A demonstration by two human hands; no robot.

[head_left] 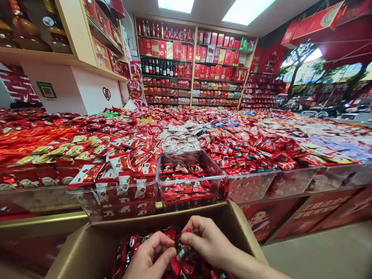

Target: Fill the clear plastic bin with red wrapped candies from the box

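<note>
A brown cardboard box (pixel 95 240) sits at the bottom of the view, filled with small red wrapped candies (pixel 124 252). My left hand (pixel 148 257) and my right hand (pixel 207 242) are both inside the box, fingers curled round red candy wrappers near the middle. The fingertips of both hands meet over the pile. Just beyond the box stands a clear plastic bin (pixel 190 180), partly filled with the same kind of red candies.
A wide counter holds several clear bins heaped with red, gold and white sweets (pixel 122 162). Shelves of red boxes and bottles (pixel 192 62) line the back wall. The shop opens onto a street at the right (pixel 328 97).
</note>
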